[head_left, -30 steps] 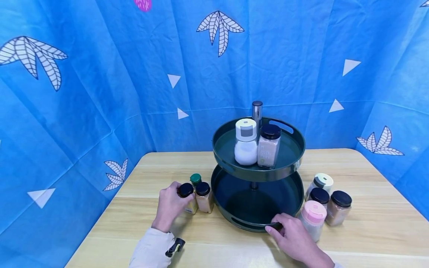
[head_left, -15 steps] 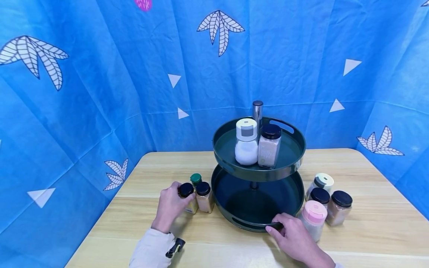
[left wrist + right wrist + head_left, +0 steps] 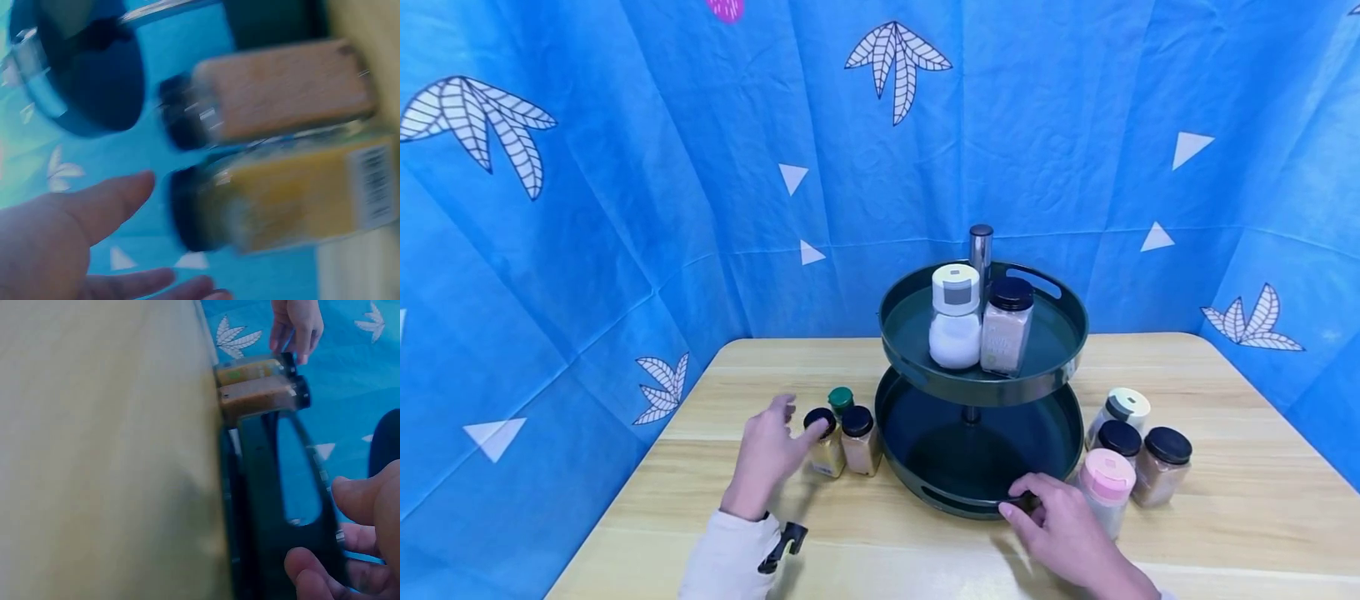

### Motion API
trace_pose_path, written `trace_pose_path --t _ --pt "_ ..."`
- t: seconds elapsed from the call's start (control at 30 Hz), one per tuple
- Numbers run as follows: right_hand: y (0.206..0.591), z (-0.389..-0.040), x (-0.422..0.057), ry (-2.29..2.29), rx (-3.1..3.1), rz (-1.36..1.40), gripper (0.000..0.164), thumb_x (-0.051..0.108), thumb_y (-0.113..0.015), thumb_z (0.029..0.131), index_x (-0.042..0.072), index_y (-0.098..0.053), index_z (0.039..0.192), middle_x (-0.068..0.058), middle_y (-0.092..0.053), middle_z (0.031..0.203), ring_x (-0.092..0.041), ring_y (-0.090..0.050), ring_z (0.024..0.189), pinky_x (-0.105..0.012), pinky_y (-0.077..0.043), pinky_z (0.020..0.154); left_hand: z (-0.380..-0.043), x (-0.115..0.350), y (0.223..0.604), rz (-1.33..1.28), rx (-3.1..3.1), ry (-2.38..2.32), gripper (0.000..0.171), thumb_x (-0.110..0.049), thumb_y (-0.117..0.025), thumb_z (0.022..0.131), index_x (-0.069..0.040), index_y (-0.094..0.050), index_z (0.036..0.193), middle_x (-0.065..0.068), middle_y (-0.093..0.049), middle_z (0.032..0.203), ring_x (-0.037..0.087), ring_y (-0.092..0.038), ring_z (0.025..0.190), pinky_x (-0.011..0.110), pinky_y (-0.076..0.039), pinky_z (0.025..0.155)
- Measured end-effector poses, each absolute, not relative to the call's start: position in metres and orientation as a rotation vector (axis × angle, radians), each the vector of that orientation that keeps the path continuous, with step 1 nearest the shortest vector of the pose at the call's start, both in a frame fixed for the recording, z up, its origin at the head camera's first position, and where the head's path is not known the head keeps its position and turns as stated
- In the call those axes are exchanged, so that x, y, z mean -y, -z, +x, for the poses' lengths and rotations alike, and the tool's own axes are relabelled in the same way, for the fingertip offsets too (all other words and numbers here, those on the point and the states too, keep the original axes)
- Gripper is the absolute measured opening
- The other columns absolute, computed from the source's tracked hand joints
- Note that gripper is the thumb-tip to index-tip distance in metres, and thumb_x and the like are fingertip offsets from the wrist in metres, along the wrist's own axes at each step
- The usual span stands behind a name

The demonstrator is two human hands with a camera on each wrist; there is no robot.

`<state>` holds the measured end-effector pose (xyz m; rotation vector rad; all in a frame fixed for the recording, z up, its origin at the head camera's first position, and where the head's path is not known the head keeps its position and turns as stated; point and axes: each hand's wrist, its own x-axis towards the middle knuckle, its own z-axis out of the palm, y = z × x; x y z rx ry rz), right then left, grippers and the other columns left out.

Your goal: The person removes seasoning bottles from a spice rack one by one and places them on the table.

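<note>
My left hand (image 3: 767,454) is spread beside a black-lidded jar of yellow seasoning (image 3: 827,454), holding nothing. In the left wrist view the thumb is apart from the jar's lid. Touching this jar is a black-lidded jar of tan seasoning (image 3: 861,454); a green-capped jar (image 3: 841,398) is behind them, mostly hidden. A dark green two-tier round rack (image 3: 917,482) stands right of the jars. My right hand (image 3: 1063,525) holds the front rim of its lower tray, fingers curled at the edge. In the right wrist view blur hides the exact contact.
On the upper tier stand a white-capped shaker of white granules (image 3: 955,337) and a black-lidded square jar (image 3: 1003,337). A pink-capped shaker (image 3: 1107,479), a cream-capped shaker (image 3: 1127,406) and black-lidded jars (image 3: 1157,475) are clustered at the rack's right. Blue cloth (image 3: 1037,125) hangs behind the table.
The left hand has let go of the yellow seasoning jar, spread its fingers and drawn back slightly leftward. The jar stands where it was. The right hand stays at the lower tray's rim.
</note>
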<state>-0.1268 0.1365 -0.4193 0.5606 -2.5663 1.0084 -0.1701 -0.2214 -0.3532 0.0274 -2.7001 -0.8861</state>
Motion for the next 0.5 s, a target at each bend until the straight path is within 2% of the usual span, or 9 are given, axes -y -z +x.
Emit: trace_pose_path --t 0.17,0.3,0.4,0.5 --pt "0.392 -0.118 -0.138 -1.029 2.502 0.549 0.016 0.016 -0.077 0.079 0.022 -0.063 0.084 0.013 -0.058 0.075 0.003 -0.049 0.056 -0.022 -0.046 0.048 -0.162 0.220 0.318 -0.053 2.463 0.893 0.060 -0.031 -0.072 0.083 0.004 -0.050 0.127 0.027 -0.062 0.119 0.038 -0.062 0.102 0.048 -0.054 0.084" --pt "0.355 -0.118 -0.145 -0.950 2.306 0.621 0.022 0.010 -0.080 0.073 0.023 -0.064 0.078 0.014 -0.057 0.065 0.001 -0.048 0.054 -0.017 -0.044 0.046 -0.158 0.199 0.292 -0.326 2.229 0.813 0.052 -0.026 -0.077 0.079 0.002 -0.059 0.118 0.021 -0.067 0.113 0.032 -0.064 0.098 0.046 -0.056 0.080" --pt "0.322 -0.125 -0.152 -0.889 2.120 0.651 0.023 0.001 -0.080 0.067 0.017 -0.066 0.076 0.009 -0.059 0.062 -0.001 -0.051 0.052 -0.014 -0.044 0.047 -0.157 0.172 0.274 -0.560 2.112 0.740 0.044 -0.023 -0.080 0.076 0.001 -0.065 0.109 0.018 -0.070 0.106 0.028 -0.065 0.094 0.044 -0.057 0.078" --pt "0.293 -0.136 -0.155 -0.883 1.994 0.619 0.018 -0.003 -0.078 0.066 0.008 -0.067 0.076 0.000 -0.062 0.063 -0.001 -0.051 0.055 -0.012 -0.044 0.050 -0.157 0.142 0.262 -0.735 2.110 0.682 0.040 -0.027 -0.080 0.076 -0.003 -0.068 0.106 0.014 -0.071 0.106 0.022 -0.065 0.097 0.040 -0.056 0.082"
